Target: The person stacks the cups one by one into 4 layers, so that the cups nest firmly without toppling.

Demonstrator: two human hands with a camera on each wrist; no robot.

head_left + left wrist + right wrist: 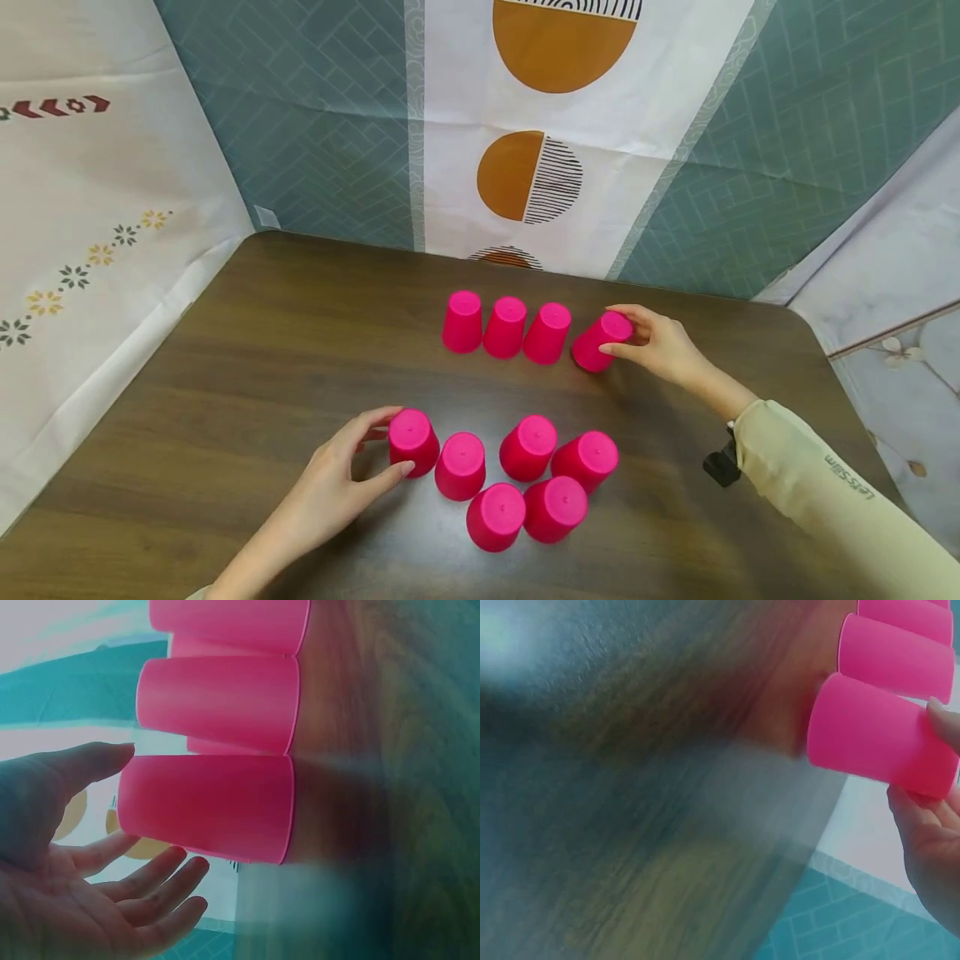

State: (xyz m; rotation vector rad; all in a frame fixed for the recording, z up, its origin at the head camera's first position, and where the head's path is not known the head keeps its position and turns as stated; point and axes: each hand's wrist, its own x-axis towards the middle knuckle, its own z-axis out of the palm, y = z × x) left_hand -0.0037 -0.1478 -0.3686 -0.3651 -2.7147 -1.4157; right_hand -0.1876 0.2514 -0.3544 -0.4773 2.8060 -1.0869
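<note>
Closest to the camera, at lower right: pale yellow sleeve (pixel 832 492), lettered, with black device (pixel 722 462) at the wrist. Beyond it, right hand (pixel 660 342) pinching inverted pink cup (pixel 591 347) between thumb and fingers, at the right end of the far row. Tilted, unlike its neighbours; base contact with the wood hard to tell. Just left of it, three inverted pink cups (pixel 504 327) standing closely side by side, with a strip of wood-grain tabletop (pixel 315 350) between them and the far edge.

Nearer, left hand (pixel 341 471) curled loosely around leftmost cup (pixel 415 450) of the near group, thumb on the near side; mouth down on the tabletop. Just right of that, fifth inverted cup (pixel 460 471), then tight cluster of four (pixel 555 510). Band of wood between group and row; broad stretches to the left and right edges.
</note>
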